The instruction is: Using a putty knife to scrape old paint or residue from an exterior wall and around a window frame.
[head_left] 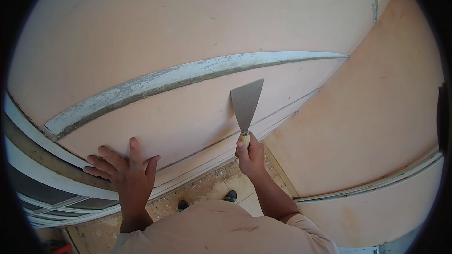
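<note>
Gripping pale-handled, flat grey-metal putty knife (246, 106) w/ bare R hand (251, 155), below scuffed white ledge (188, 71) on matte pale-pink wall (188, 110); can't tell if touching. Spreading bare L hand (131, 171) wide open at same wall, nr white-framed dark panes (40, 185). Standing on stained beige floor tiles (202, 190).

Front wall (165, 28) is finished in pale peach and crossed by a ledge (188, 74) coated in patchy white and grey; at right it is met by a peach side wall (372, 89). At lower left, a white-barred window frame (56, 178) is bent by the lens, its dark panes (33, 186) probably glass. Tan tiled floor (207, 188) is spattered with pale marks, and the room is softly lit.
</note>
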A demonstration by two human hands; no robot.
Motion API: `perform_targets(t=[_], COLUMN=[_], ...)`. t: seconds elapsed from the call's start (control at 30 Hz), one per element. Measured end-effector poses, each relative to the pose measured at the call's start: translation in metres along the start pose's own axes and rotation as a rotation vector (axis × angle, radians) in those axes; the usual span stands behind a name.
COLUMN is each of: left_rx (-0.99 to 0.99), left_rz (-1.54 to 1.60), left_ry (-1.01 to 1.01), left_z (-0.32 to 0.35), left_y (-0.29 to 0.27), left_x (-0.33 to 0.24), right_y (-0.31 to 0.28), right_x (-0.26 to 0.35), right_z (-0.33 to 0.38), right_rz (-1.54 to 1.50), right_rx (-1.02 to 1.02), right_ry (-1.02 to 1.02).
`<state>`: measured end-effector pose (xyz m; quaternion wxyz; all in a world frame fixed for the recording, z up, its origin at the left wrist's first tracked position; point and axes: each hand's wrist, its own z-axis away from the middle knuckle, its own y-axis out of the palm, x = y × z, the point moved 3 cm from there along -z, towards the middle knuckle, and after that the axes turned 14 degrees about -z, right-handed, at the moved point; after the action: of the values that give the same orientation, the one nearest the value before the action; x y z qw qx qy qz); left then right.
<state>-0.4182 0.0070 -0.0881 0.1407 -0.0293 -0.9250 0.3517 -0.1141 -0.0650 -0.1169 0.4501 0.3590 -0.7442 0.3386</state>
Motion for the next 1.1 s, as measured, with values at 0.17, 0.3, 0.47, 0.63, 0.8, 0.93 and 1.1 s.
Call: perform_targets(t=[0.17,0.3,0.47,0.63,0.8,0.93,1.1], left_rx=[-0.015,0.008,-0.021,0.002,0.003,-0.016,-0.027], left_rz=[-0.02,-0.04,-0.056,-0.06,-0.105,-0.132,-0.175], left_ry=[0.039,0.053,0.06,0.032,0.072,0.104,0.131], left_z=[-0.003,-0.007,-0.014,-0.017,-0.016,-0.016,-0.013], left_y=[-0.004,-0.004,-0.009,-0.006,-0.007,-0.008,-0.007], left_x=[-0.001,-0.003,-0.005,-0.011,-0.003,-0.001,0.002], right_y=[0.011,0.01,0.004,0.01,0.031,0.041,0.051], right_x=[-0.061,-0.022,0.003,-0.074,-0.12,-0.137,-0.157], right_z=[0.055,0.022,0.0,0.053,0.088,0.095,0.109], right_rz=[0.009,0.003,0.102,0.227,0.161,0.144,0.093], right_rx=[-0.012,-0.063,-0.003,0.159,0.106,0.097,0.113], right_ry=[0.164,0.11,0.105,0.391,0.477,0.523,0.56])
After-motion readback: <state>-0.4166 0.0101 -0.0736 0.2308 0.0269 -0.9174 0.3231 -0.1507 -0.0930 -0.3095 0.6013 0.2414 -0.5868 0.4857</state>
